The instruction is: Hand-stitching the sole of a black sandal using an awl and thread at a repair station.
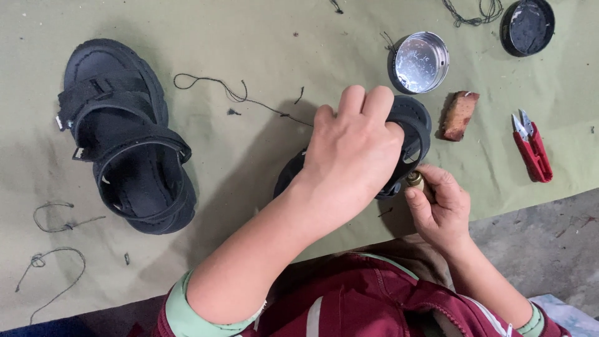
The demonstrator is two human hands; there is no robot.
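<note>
Head view: The left hand lay at frame centre, its grip clamped over a black sandal resting on the olive-green worktop. The right hand, lower right of centre, pinched a small brass-coloured tool against the sandal's near edge. A second black sandal lay at left, well apart. An open silver tin and a dark lid sat at upper right; a brown block and red thread snips lay at right. Loose thread trailed above centre.
</note>
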